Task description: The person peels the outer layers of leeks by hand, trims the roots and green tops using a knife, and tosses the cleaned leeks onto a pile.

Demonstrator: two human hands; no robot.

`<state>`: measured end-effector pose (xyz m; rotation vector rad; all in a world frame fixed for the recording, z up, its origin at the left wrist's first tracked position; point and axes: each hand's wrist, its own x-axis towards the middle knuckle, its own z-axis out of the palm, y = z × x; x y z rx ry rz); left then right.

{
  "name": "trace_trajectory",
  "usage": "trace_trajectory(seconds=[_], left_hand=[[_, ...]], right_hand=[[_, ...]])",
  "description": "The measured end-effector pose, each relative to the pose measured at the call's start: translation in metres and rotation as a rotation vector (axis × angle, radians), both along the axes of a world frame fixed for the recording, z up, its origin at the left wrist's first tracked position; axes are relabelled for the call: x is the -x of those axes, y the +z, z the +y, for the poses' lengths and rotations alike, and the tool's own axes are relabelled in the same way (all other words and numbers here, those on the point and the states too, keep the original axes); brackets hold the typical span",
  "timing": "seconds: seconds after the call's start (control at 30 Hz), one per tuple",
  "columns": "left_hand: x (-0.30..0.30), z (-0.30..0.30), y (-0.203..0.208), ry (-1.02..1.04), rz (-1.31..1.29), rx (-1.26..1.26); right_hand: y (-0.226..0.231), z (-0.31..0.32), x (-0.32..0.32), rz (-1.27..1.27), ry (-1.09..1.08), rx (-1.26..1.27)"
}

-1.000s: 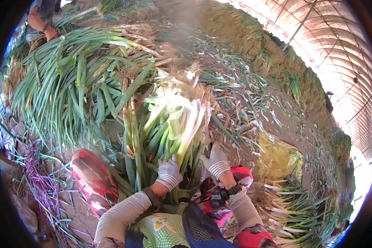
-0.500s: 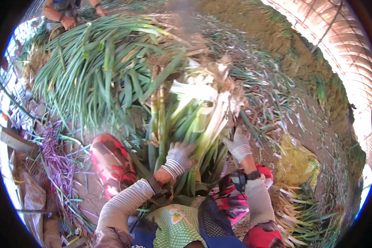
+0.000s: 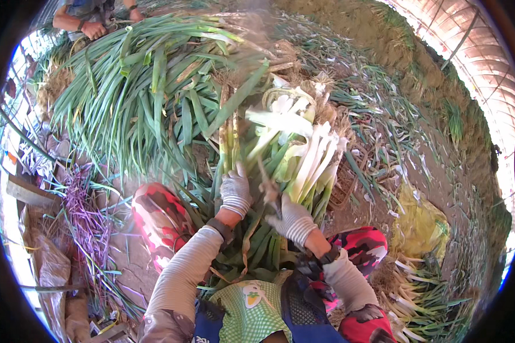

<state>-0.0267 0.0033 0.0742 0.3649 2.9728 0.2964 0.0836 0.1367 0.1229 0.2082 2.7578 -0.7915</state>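
My left hand (image 3: 236, 193), in a grey-white knit glove, is closed round upright brown-and-green leek stalks (image 3: 230, 137). My right hand (image 3: 293, 220), also gloved, is closed on a slim hand tool (image 3: 270, 191) with a dark handle. Motion blurs the tool, so its kind is unclear. It points up and left, beside the stalks. Just beyond my right hand is a pile of cleaned leeks (image 3: 312, 160), with pale white shanks and roots toward the far side. Green leaves spread under both hands and between my knees.
A large heap of untrimmed leeks (image 3: 149, 91) lies at far left, with another person's hands (image 3: 94, 30) behind it. Purple ties (image 3: 83, 211) are scattered at left. A yellow sack (image 3: 420, 223) and more leeks (image 3: 409, 286) lie at right. Leaf scraps (image 3: 377, 120) litter the ground.
My left hand has moved from the leaves up to the brown-and-green stalks and closed on them. My right hand has swung left with the tool, away from the white leeks' right side.
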Motion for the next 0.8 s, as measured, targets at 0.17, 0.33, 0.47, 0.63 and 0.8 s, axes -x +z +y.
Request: trace_trajectory(seconds=[0.17,0.33,0.47,0.63,0.8], left_hand=[[0.01,-0.011,-0.038,0.047,0.098,-0.63],[-0.031,-0.011,0.0,-0.01,-0.522,-1.387],[-0.046,0.012,-0.011,-0.201,-0.714,-1.431],[-0.057,0.03,-0.033,-0.014,-0.637,-1.233],[-0.055,0.027,-0.031,-0.027,-0.577,-1.132]], right_hand=[[0.018,-0.001,-0.021,-0.091,0.16,0.051],[0.048,0.008,-0.074,0.033,-0.012,0.024],[0.054,0.005,-0.116,-0.011,-0.105,-0.032],[0.037,0.01,-0.139,-0.147,-0.093,-0.05],[0.017,0.008,-0.112,-0.116,-0.111,-0.088]])
